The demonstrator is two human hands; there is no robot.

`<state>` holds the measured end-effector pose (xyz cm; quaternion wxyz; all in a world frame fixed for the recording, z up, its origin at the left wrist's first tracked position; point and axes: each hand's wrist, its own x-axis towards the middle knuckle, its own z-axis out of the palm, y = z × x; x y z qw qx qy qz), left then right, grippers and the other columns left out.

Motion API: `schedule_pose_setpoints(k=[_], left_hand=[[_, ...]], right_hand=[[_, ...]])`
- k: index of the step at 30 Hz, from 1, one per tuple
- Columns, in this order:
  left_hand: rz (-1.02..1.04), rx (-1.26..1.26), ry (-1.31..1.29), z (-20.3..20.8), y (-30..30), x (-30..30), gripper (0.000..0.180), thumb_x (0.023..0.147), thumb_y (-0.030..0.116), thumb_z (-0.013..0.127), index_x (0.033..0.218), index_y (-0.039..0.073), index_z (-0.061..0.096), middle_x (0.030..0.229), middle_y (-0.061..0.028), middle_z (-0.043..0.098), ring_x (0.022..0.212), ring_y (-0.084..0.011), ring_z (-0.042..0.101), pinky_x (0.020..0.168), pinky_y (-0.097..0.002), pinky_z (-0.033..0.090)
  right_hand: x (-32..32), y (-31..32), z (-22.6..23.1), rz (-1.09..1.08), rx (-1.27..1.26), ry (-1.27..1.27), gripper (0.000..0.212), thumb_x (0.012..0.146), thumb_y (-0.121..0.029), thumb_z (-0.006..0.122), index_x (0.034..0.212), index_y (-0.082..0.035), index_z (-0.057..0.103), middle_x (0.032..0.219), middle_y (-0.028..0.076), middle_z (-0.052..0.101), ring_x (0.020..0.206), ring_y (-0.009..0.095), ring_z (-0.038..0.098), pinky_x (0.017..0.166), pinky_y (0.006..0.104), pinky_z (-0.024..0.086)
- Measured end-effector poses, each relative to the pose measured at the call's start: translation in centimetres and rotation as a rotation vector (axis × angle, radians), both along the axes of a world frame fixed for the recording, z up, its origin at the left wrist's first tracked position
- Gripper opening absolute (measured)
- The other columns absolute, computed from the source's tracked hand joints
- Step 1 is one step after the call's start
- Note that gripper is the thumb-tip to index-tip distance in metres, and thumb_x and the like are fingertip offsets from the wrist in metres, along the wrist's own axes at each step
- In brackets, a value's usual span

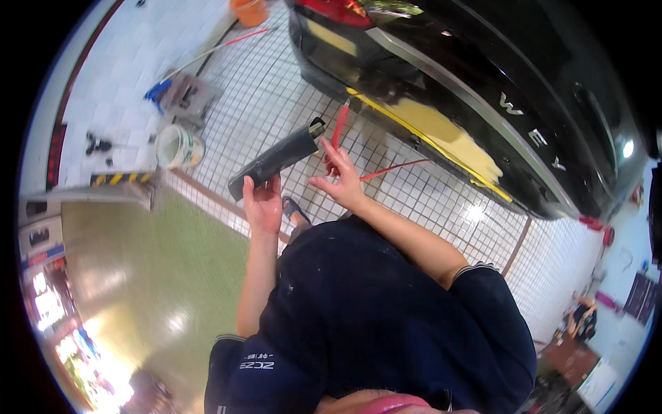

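A long, dark, box-like block (276, 160) lies slantwise in front of me, its far right end raised toward the car. My left hand (264, 205) grips its near left end from below, thumb along one side. At the other end, a small greenish-brown piece (316, 129) shows. Close to that piece, the index finger of my right hand (339, 176) stretches out, with thumb and fingers apart; whether the fingertip touches it I cannot tell. Beyond my hands is a dark car's rear bumper (386, 90), with a pale yellow filler patch (448, 134) and a yellow strip (427, 141) along its lower edge.
A red rod (339, 124) stands between my right hand and the bumper; another thin red bar (394, 168) runs below it. On the left are a white bucket (179, 146), a grey stool-like object (189, 96) and an orange bucket (249, 11). White tiles (269, 90) meet green floor (158, 262).
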<state>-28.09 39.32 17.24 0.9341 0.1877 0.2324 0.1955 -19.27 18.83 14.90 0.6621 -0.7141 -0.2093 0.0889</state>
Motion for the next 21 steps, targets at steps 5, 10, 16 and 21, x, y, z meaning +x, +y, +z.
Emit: schedule_pose_setpoints(k=[5,10,16,21], left_hand=[[-0.274,-0.004,-0.096,0.2,8.0,2.4,0.046,0.102,0.029,0.069,0.137,0.001,0.059,0.139,-0.014,0.064,0.131,-0.0274,0.06,0.118,-0.0434,0.047],[-0.443,0.166,-0.152,3.5,15.5,4.4,0.055,0.101,0.027,0.069,0.147,0.002,0.05,0.153,-0.013,0.054,0.14,-0.0267,0.052,0.12,-0.0435,0.043],[-0.514,0.301,-0.175,3.0,23.4,7.2,0.071,0.096,0.013,0.073,0.156,0.004,0.036,0.165,-0.0148,0.04,0.15,-0.0295,0.042,0.125,-0.0493,0.034],[-0.6,0.86,-0.159,4.9,23.3,9.8,0.085,0.075,-0.004,0.086,0.134,0.014,0.027,0.153,-0.0195,0.048,0.138,-0.0302,0.052,0.116,-0.0476,0.045]], right_hand=[[-0.3,9.6,-1.5,-0.119,0.143,0.336,0.075,0.078,-0.022,0.093,0.142,-0.002,0.059,0.104,0.004,0.051,0.085,0.013,0.052,0.076,0.0289,0.046],[-1.3,16.8,-3.0,-0.173,0.25,0.23,0.069,0.08,-0.028,0.091,0.136,-0.004,0.059,0.109,0.003,0.051,0.089,0.012,0.052,0.078,0.0286,0.045],[-2.3,17.9,-2.9,-0.39,0.222,0.086,0.112,0.081,-0.036,0.09,0.169,-0.012,0.025,0.114,0.002,0.047,0.091,0.013,0.046,0.08,0.0264,0.043],[-2.9,16.5,-1.5,-0.464,0.241,0.11,0.104,0.083,-0.032,0.089,0.167,-0.013,0.031,0.116,0.001,0.047,0.091,0.011,0.046,0.083,0.0246,0.043]])
